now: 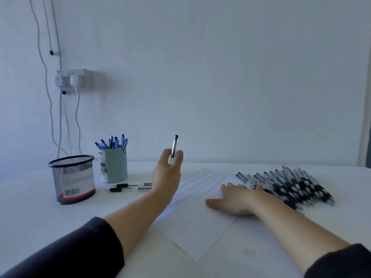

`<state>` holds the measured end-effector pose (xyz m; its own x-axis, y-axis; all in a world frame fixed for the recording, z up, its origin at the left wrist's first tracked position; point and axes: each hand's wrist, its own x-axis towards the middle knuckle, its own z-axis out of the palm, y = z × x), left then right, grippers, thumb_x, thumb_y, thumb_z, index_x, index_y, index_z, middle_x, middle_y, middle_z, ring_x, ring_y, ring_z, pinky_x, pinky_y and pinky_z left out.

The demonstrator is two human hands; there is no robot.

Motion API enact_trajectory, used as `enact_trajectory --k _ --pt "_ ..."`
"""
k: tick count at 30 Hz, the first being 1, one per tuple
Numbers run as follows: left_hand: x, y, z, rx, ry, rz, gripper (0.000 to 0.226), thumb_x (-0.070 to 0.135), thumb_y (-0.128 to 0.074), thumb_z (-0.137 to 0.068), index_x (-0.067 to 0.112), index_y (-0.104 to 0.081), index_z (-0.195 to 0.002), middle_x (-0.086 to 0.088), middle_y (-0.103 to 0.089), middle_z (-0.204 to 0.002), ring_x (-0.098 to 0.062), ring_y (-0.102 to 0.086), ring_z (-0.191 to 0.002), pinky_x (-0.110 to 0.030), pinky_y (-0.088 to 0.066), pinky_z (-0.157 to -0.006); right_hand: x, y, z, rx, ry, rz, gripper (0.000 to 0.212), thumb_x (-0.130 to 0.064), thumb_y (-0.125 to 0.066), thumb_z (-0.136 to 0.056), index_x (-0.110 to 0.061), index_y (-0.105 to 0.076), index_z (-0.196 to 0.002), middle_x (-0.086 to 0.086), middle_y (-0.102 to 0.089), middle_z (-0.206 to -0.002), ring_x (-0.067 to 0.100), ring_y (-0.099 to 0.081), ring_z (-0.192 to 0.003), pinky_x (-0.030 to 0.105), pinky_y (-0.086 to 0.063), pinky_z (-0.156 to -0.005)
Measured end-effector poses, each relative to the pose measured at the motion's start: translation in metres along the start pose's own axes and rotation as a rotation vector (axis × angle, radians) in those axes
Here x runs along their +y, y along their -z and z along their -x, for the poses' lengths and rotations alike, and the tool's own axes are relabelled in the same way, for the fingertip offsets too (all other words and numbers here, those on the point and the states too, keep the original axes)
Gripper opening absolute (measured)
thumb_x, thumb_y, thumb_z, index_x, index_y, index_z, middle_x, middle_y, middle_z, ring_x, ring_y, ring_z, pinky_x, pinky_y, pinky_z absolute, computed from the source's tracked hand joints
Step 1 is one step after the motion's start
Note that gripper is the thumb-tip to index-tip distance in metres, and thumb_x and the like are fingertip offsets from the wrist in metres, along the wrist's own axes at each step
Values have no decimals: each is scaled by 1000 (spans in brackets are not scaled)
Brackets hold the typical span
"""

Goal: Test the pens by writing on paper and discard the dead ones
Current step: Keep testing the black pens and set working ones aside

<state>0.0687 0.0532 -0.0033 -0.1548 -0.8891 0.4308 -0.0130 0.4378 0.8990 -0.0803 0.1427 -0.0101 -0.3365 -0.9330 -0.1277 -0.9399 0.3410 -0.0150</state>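
- Here we see the left hand (166, 173) raised, pinching a clear pen (174, 149) upright above the table (40, 217).
- Our right hand (234, 199) lies flat, fingers straight, on the paper (200, 227), fingertips touching the pen pile (291, 183).

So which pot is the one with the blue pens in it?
Look at the white table, on its left side near the wall. Two pots stand there: the black mesh pot in front and the pale blue-green cup just behind and right of it. The cup is solid, and blue pens stick out.

Head-worn, forward-down over table (200, 257)
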Motion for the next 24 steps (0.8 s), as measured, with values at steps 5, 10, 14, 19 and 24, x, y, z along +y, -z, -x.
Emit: enact_trajectory --k 5,10,14,19,24 --pt "-5 -4 -1 -23 6 -12 32 39 -47 -93 8 -51 -88 -3 -33 -64 -17 -28 -56 -31 -23 -54 1 1 1 -1 8 -9 88 -75 -21 -87 -20 -5 -153 -4 -3 -161 20 0 -148 63 11 -110" --pt "-6 -5 -3 -49 62 -31 36 42 -44 -96 14 -59 -80 -2 -38 -61 -16 -30 -51 -27 -23 -50 -1 3 4 -4 6 -3 88 -75 -22 -87 -19 -6 -153 -2 -5 -161 22 -1 -148 63 11 -111" --pt "-4 -7 0 -37 79 64 40 42 -37 -100 11 -56 -81 -2 -39 -54 -13 -29 -43 -23 -22 -45 -1 3 4 -1 14 -13 88 -74 -22 -87 -18 -8 -153 -1 -6 -161 22 0 -148 63 12 -110" --pt "1 -9 3 -4 116 215 42 39 -35 -102 7 -55 -82 -4 -42 -53 -10 -31 -34 -18 -22 -37 1 2 3 31 25 -37 85 -74 -25 -87 -21 -13 -152 0 -11 -160 23 -3 -148 65 13 -109" --pt "3 -11 5 8 124 221 48 41 -29 -103 7 -57 -85 -6 -46 -66 -15 -45 -51 -25 -37 -50 1 4 0 111 33 -111 73 -67 -26 -92 -23 -21 -150 -1 -21 -157 23 -8 -147 64 12 -109"
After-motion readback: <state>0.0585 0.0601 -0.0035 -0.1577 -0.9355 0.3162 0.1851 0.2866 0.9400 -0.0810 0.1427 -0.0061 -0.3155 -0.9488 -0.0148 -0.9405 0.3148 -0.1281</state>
